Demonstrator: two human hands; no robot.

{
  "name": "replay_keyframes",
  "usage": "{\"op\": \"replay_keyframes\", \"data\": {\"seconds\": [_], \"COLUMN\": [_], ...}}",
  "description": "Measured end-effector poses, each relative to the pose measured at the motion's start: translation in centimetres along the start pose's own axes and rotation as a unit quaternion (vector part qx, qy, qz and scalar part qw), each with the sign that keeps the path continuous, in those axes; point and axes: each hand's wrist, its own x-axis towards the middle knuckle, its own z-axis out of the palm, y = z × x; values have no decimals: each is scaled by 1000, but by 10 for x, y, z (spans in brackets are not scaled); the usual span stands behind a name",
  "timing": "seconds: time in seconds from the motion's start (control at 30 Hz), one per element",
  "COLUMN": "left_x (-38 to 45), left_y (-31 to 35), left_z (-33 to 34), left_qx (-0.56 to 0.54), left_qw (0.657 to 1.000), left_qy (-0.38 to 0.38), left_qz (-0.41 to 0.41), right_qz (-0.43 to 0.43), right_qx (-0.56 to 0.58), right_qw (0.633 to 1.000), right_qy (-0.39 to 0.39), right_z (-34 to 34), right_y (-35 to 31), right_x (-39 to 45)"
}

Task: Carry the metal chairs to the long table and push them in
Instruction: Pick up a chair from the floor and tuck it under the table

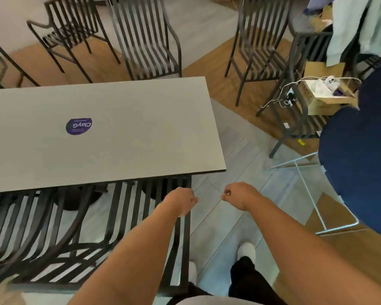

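Both of my forearms reach out from the bottom of the view, and I can see my white shoes on the grey floor below them. My left hand (pixel 182 200) is curled into a loose fist right over the top corner of the nearest metal chair (pixel 123 227); whether its fingers actually grip the chair's frame I cannot tell from this angle. My right hand (pixel 237 194) is also curled, hanging over bare floor just beside the left one and apart from any chair, with nothing visible in it.

That near chair stands with its slatted seat tucked partly under the near edge of the long grey tabletop (pixel 119 133), its back toward me. A second chair (pixel 20 227) sits beside it to the left, likewise under the edge. On the tabletop lies a round purple sticker (pixel 79 126). Across the table, more metal chairs (pixel 150 40) stand on the far side, and another (pixel 257 45) stands off the table's right end, near a cardboard box (pixel 323 100) with white cables.
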Motion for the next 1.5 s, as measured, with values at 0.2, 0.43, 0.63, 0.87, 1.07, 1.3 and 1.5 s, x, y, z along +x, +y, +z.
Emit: {"op": "replay_keyframes", "data": {"seconds": [0.2, 0.43, 0.63, 0.87, 1.07, 1.3, 1.5], "left_x": [59, 115, 162, 237, 328, 449, 529], "left_y": [45, 112, 181, 205, 206, 193, 194], "left_z": [-21, -36, -74, -140, -209, -346, -473], "left_qx": [-33, -111, -152, -164, -180, -138, -123], "left_qw": [999, 986, 977, 972, 969, 979, 979], "left_qy": [30, 74, 105, 123, 117, 105, 131], "left_qz": [-17, -103, -109, -118, -120, -110, -100], "right_qz": [-33, -100, -108, -128, -142, -144, -142], "right_qx": [-28, -45, -54, -77, -101, -103, -71], "right_qw": [999, 993, 993, 989, 984, 984, 987], "right_qy": [-26, -38, -14, -17, -22, -5, 31], "right_z": [-42, -122, -211, -285, -361, -501, -601], "right_y": [41, 101, 153, 162, 140, 98, 74], "right_x": [68, 133, 182, 260, 352, 473, 563]}}
